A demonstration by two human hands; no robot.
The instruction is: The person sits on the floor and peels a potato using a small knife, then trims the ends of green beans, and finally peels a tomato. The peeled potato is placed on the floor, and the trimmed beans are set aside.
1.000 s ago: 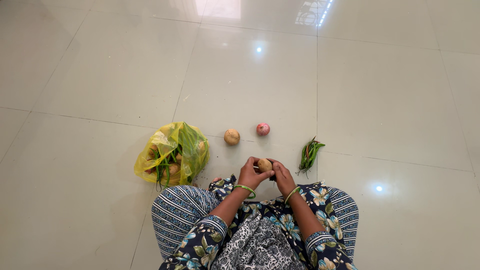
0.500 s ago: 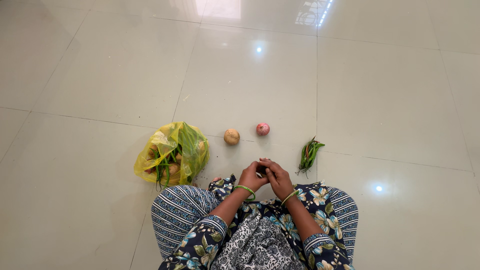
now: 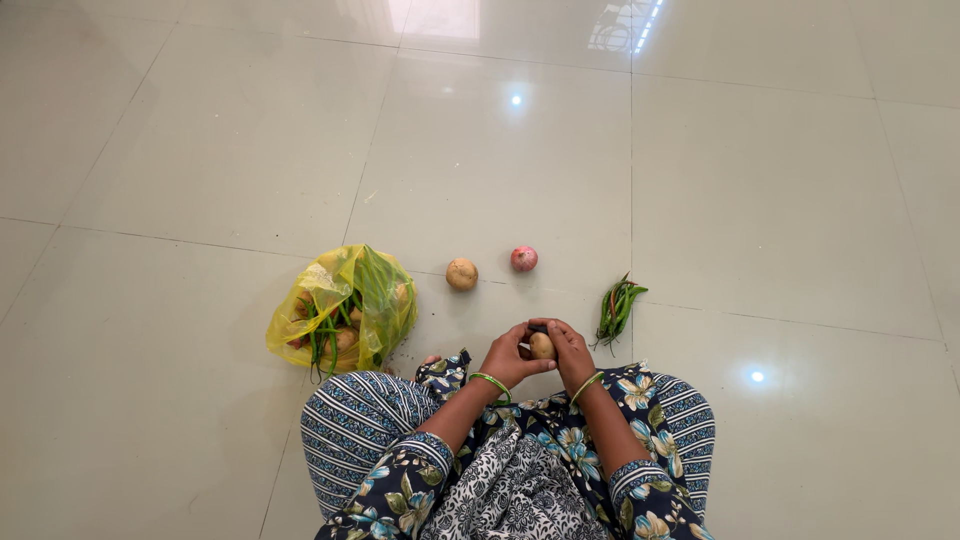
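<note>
The person sat on the tiled floor (image 3: pixel 700 180) with both hands together just above the knees. The left hand (image 3: pixel 507 357) and the right hand (image 3: pixel 572 350) were both closed around 1 small brown potato (image 3: pixel 542 346), which sat between the palms with a dark bit showing at its top. On the floor ahead lay another potato (image 3: pixel 461 274) and a pink onion (image 3: pixel 524 259), apart from each other. A bunch of green chillies (image 3: pixel 617 310) lay just right of the hands, and a yellow bag (image 3: pixel 340 305) of vegetables stood to the left. Handling this well likely called for a firm 2-handed grip, turning the potato slowly.
</note>
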